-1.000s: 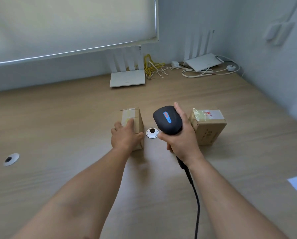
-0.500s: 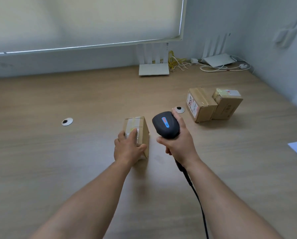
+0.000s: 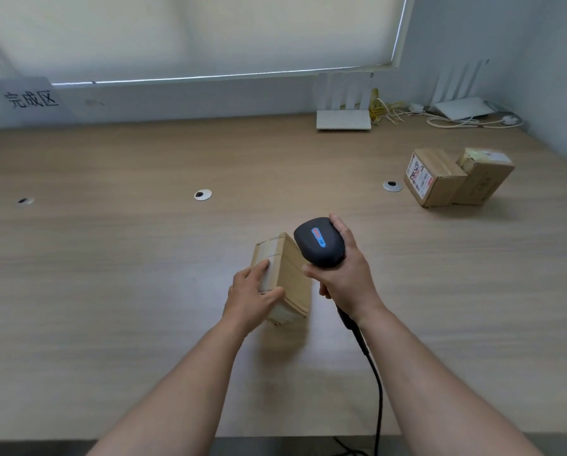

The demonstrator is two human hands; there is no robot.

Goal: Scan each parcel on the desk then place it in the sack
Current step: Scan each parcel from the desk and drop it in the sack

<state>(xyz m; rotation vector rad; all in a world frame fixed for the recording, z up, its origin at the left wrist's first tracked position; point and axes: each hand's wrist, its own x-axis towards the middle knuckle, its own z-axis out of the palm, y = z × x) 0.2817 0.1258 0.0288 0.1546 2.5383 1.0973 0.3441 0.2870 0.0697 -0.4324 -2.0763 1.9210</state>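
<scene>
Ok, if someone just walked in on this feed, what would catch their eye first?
First the black scanner gripped in the right hand at centre, its cable trailing off the desk's near edge. Right beside it, the left hand holds a small cardboard parcel at a tilt. Then two more parcels sitting side by side at the far right of the desk.

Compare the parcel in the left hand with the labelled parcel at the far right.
The held parcel is gripped by the left hand beside the scanner; the labelled parcel rests untouched on the desk, against another box. The held parcel shows pale tape and no print; the labelled parcel shows a white printed label with red. Both are small brown cardboard boxes.
</scene>
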